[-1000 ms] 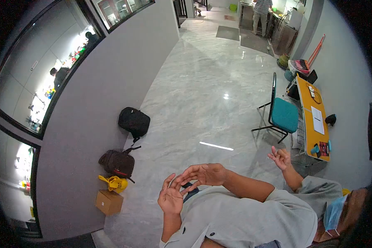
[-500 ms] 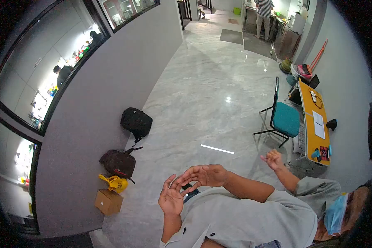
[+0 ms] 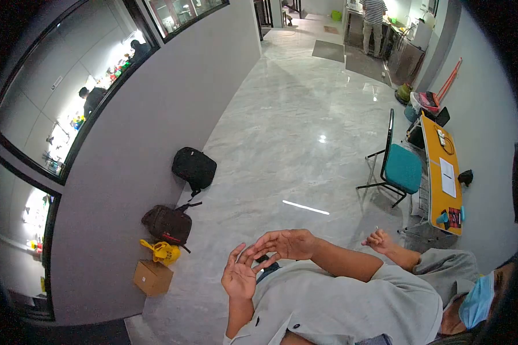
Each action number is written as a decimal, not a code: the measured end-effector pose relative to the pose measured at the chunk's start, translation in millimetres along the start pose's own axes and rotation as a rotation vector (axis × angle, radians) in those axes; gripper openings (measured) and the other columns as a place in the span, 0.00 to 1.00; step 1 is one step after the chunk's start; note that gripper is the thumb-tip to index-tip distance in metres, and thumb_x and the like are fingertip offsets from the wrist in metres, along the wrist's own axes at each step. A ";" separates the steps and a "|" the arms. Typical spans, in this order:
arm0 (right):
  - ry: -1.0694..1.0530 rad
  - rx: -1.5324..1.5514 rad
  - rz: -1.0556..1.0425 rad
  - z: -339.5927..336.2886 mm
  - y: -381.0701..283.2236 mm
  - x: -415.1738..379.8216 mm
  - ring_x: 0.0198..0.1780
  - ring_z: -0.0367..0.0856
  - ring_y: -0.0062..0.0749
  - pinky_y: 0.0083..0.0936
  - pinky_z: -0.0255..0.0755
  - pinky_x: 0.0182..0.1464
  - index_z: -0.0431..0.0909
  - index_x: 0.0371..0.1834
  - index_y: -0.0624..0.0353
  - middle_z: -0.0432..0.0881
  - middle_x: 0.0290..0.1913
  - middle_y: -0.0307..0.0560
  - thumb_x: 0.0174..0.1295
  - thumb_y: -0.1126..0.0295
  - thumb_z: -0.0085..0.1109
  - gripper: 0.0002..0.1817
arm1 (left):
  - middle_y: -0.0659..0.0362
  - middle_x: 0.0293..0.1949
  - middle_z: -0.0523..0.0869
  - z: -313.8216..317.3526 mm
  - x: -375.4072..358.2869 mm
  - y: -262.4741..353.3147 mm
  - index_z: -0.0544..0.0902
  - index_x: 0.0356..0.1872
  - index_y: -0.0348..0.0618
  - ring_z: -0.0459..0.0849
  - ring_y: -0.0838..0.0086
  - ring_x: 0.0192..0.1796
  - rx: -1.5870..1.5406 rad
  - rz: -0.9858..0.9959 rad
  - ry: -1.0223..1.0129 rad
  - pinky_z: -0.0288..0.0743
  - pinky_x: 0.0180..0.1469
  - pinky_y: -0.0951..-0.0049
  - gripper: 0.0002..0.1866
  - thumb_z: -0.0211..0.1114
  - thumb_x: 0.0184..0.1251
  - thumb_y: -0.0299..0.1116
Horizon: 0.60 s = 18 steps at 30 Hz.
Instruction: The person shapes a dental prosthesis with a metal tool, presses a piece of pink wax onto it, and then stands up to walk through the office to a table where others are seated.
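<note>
In front of my grey shirt (image 3: 339, 302), my left hand (image 3: 239, 280) is raised with its palm showing and fingers apart. My right hand (image 3: 288, 244) reaches across from the right, its fingers loosely spread and slightly curved. The fingertips of both hands overlap in this view, and nothing shows in either palm. Behind them, dark blue trousers (image 3: 267, 272) are partly hidden. At the right, close beside me, is another person in a grey sleeve and a blue face mask (image 3: 476, 302); that person's hand (image 3: 378, 241) is raised with curled fingers.
Two backpacks (image 3: 194, 171), a yellow bag (image 3: 162, 252) and a cardboard box (image 3: 153, 278) sit along the left wall. A teal chair (image 3: 403, 168) stands by a yellow table (image 3: 434, 146) with papers. Farther off, a person (image 3: 374, 26) stands at a counter.
My hands hold nearly the same pose. The other person's raised hand has dropped lower. The room has shifted slightly right and down in view.
</note>
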State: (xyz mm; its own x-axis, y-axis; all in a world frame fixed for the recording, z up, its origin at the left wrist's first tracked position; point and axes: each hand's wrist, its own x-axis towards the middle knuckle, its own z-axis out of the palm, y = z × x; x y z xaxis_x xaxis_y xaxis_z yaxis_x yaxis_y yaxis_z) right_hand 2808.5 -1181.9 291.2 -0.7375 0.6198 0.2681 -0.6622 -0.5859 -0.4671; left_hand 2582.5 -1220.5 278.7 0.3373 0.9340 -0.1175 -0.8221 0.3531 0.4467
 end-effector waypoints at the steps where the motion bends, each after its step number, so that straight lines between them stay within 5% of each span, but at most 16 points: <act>1: -0.013 0.001 -0.006 -1.4 0.1 0.1 0.77 0.65 0.47 0.61 0.57 0.76 0.67 0.73 0.63 0.65 0.77 0.62 0.76 0.43 0.44 0.36 | 0.41 0.60 0.82 1.7 0.1 0.1 0.68 0.70 0.35 0.80 0.55 0.66 -0.005 0.002 0.010 0.79 0.63 0.39 0.28 0.53 0.77 0.44; 15: 0.017 -0.028 0.011 -5.0 -5.0 3.4 0.77 0.66 0.45 0.56 0.59 0.76 0.67 0.74 0.63 0.66 0.77 0.61 0.77 0.44 0.43 0.35 | 0.39 0.61 0.81 -3.4 9.1 1.2 0.67 0.71 0.33 0.80 0.51 0.65 -0.046 0.001 0.061 0.78 0.61 0.34 0.31 0.53 0.74 0.44; 18: 0.013 -0.034 0.012 -3.4 -8.6 3.5 0.77 0.66 0.45 0.57 0.58 0.76 0.67 0.74 0.63 0.66 0.77 0.61 0.77 0.44 0.43 0.35 | 0.42 0.59 0.83 0.4 10.9 1.1 0.69 0.69 0.34 0.81 0.56 0.65 -0.041 -0.001 0.011 0.81 0.61 0.41 0.28 0.54 0.77 0.43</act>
State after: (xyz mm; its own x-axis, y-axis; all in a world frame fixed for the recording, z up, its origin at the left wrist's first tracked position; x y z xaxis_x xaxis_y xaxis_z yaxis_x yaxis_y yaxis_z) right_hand 2812.1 -1172.9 293.3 -0.7432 0.6200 0.2517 -0.6487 -0.5752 -0.4984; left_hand 2585.4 -1209.9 278.3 0.3332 0.9343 -0.1272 -0.8402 0.3554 0.4096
